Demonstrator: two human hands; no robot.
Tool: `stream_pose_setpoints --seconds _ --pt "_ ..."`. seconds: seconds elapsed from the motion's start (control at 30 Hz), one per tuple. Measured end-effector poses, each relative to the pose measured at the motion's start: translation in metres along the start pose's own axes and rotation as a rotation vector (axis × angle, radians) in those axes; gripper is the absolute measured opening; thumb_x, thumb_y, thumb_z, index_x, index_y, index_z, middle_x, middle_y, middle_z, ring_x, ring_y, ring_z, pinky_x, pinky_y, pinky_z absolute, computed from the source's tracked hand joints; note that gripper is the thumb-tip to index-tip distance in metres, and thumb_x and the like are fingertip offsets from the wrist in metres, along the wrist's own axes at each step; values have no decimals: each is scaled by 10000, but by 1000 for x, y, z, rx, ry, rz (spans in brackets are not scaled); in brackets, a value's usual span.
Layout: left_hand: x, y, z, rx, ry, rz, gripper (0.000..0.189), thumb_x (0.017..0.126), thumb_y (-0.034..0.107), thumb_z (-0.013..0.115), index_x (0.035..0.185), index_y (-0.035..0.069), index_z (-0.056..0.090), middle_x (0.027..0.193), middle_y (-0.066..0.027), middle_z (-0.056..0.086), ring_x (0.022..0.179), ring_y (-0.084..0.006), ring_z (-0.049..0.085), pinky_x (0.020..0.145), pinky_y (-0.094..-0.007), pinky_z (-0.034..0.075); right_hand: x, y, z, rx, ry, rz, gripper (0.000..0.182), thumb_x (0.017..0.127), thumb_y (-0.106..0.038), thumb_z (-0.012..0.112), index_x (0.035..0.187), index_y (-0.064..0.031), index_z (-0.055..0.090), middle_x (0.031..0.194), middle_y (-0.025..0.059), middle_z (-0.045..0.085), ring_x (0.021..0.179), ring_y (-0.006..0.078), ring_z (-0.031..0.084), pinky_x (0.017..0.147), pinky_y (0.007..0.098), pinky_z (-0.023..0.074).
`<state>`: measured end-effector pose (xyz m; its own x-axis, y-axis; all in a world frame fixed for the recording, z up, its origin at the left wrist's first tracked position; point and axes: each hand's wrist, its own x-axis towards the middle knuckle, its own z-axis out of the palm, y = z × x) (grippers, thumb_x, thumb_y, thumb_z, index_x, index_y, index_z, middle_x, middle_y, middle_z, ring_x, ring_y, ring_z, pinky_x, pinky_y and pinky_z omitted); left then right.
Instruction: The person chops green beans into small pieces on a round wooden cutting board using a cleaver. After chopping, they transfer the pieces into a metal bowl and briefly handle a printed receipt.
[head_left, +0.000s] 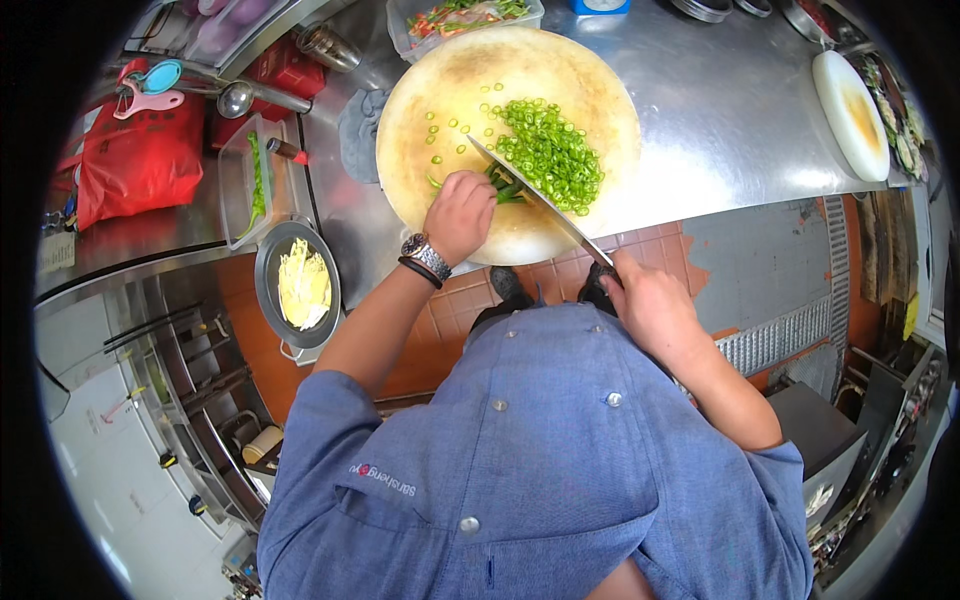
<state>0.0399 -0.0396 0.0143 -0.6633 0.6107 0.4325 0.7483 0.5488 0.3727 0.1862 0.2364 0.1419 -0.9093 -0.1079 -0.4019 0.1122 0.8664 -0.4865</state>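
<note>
On a round, pale cutting board (450, 67) lies a heap of sliced green chili peppers (551, 154), with loose slices scattered to its left. My left hand (461, 214), with a watch and a dark band on the wrist, presses uncut green peppers (510, 189) against the board, fingers curled. My right hand (649, 300) grips the handle end of a large kitchen knife. The knife blade (551, 210) slants up and left, between the held peppers and the heap, its tip above the board. The handle is mostly hidden in my right hand.
A steel counter (697, 135) carries the board. Left are a grey cloth (363, 131), a clear plastic container (279, 172) with green peppers, and a dark pan (274, 315) holding pale yellow food. Behind the board stands a container (510, 21) of cut vegetables. Another round board (844, 112) is far right.
</note>
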Motion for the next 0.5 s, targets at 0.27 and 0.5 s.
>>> stream_pose_setpoints --seconds 0.27,0.5 --pt "3 -2 2 1 -6 11 139 839 5 695 969 30 652 1051 -140 644 1051 -351 608 932 -431 515 0 -5 -12 -34 -27 28 202 1028 -243 566 1046 -43 543 879 245 716 819 474 689 736 585 539" --pt "-5 -8 8 165 -50 58 184 812 28 630 995 51 635 1112 -125 646 1107 -327 596 951 -420 521 -25 -16 -40 -61 -7 3 201 992 -243 640 1023 -53 579 741 244 682 736 455 687 672 566 543"
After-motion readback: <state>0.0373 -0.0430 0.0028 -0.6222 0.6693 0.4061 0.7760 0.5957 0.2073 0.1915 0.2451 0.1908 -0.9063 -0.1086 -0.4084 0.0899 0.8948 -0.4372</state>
